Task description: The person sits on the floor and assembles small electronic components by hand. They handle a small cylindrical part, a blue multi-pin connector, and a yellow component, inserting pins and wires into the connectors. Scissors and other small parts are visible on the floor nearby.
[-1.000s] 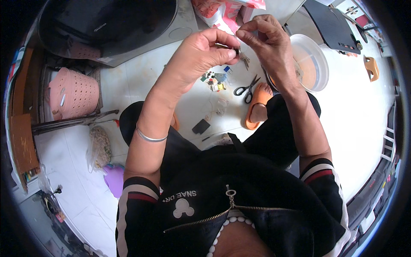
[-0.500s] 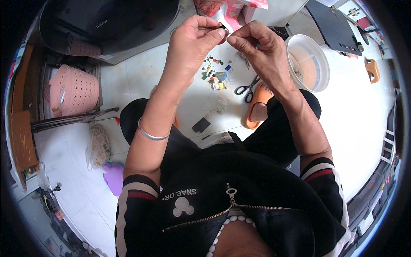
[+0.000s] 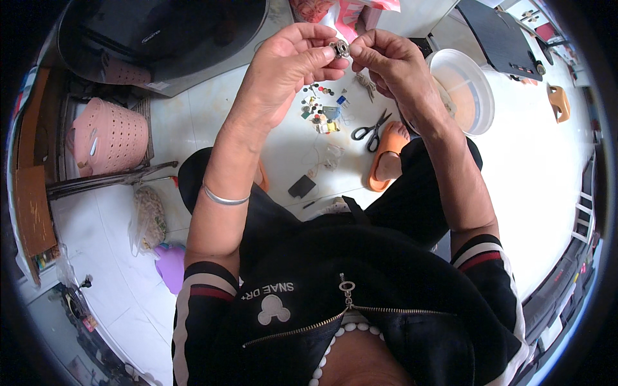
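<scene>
Up at the top of the view, my left hand (image 3: pixel 277 71) pinches a small round metal piece with holes (image 3: pixel 340 48), like a sewing bobbin, between thumb and fingers. My right hand (image 3: pixel 396 67) is beside it, thumb and forefinger pressed together close to the metal piece's edge. Whatever those fingertips grip is too small to make out. On the floor below my hands lie several small coloured buttons and bits (image 3: pixel 322 109). Black-handled scissors (image 3: pixel 370 132) rest open to the right of them.
A clear plastic bucket (image 3: pixel 486 96) stands right of my right hand. At left is a pink perforated basket (image 3: pixel 112 138). A black flat object (image 3: pixel 302 186) and a small clear bag (image 3: pixel 333 156) lie between my feet. An orange slipper (image 3: pixel 380 170) is on my foot.
My left hand has turned and its fingers have spread, so the metal piece's holed face now shows. My right hand has shifted slightly right, its pinch still beside the piece.
</scene>
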The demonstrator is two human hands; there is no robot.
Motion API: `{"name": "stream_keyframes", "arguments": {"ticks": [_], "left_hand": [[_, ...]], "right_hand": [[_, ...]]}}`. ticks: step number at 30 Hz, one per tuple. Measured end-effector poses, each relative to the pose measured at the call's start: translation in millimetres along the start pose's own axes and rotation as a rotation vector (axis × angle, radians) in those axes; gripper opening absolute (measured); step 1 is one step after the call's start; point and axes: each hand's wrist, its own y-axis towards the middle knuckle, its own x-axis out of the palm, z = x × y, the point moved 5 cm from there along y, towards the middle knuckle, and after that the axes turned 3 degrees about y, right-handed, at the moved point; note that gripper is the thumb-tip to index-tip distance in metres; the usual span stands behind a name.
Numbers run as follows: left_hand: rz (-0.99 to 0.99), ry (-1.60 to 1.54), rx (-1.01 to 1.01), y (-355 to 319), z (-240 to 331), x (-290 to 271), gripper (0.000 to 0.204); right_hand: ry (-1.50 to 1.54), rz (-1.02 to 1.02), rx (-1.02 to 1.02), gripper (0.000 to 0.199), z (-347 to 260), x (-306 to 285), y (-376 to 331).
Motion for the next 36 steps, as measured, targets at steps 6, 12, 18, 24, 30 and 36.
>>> {"name": "stream_keyframes", "arguments": {"ticks": [6,12,18,24,30,36], "left_hand": [[-0.040,0.055,0.025,-1,1,5,0.032],[-0.071,-0.051,-0.013,-1,-3,9,0.031],[-0.078,-0.108,-0.085,-4,-4,12,0.031],[-0.045,-0.102,-0.092,-4,-5,11,0.031],[-0.025,-0.294,-0.139,-1,-15,-3,0.028],[-0.097,-0.389,-0.165,0,-17,-2,0.027]], "right_hand": [[0.021,0.011,-0.037,0.020,3,0,1],[-0.030,0.023,-0.093,0.022,3,-1,0],[-0.094,0.067,-0.119,0.022,0,-3,0],[-0.115,0.070,-0.154,0.020,-3,-3,-2],[-0.086,0.049,-0.239,0.019,-6,-1,-1],[-0.156,0.096,-0.482,0.017,-9,1,-4]]}}
